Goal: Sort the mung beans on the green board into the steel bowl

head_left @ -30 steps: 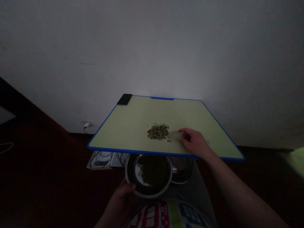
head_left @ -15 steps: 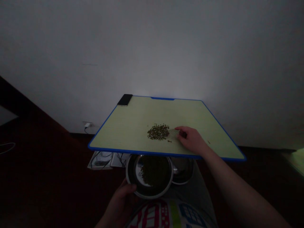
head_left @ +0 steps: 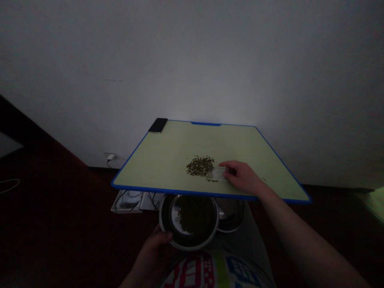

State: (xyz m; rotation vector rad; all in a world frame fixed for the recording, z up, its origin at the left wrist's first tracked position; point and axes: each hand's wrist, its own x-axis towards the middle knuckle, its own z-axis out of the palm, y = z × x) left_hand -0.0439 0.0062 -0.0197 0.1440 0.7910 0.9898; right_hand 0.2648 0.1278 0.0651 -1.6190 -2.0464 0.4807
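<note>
My left hand grips the near left rim of a round metal bowl, its thumb over the edge. Dark small grains cover much of the bowl's bottom; part of the shiny base shows at left. On the pale tabletop lies a loose patch of small brownish grains. To the right of that patch, my right hand pinches a clear, see-through piece with a curved outline, low on the tabletop and touching the patch's right edge. Its exact kind is hard to tell in the dim light.
The small table has a blue rim. A dark phone lies at its far left corner. A second metal bowl sits partly behind the first. Below left are a box with cables and a plugged-in charger on the wall.
My right hand has shifted the clear piece slightly nearer to me and turned it, so its curved face shows more. My left hand and the bowl have stayed in place.
</note>
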